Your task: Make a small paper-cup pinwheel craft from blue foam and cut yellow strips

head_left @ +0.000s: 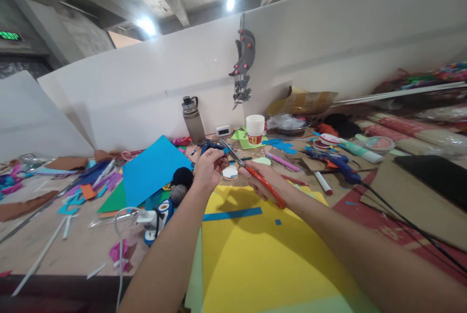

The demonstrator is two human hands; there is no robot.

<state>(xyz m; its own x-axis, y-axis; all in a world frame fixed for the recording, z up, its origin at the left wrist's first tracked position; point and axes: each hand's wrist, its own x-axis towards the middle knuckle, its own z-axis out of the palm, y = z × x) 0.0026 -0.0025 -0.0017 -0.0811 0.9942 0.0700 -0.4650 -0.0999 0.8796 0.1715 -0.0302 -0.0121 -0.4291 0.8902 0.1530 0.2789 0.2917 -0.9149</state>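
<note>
Fingers of the left hand (210, 169) pinch a small blue paper piece (225, 151) above the far edge of the rectangular yellow paper sheet (262, 254); those of the right hand (260, 179) grip orange-red-handled metal scissors (265, 187). Their long axis slants forward-left, blades just beside the piece, contact unclear.

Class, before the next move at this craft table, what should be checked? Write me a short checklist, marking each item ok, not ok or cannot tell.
1. Scissors in the right hand, held by the red handles: ok.
2. Small blue piece pinched in the left hand: ok.
3. Blades well away from the left fingertips: not ok; they are close together.
4. Blue strip lying on the yellow sheet: ok.
5. Glue gun set down, out of both hands: ok.
6. Glue gun cool: cannot tell.
</note>
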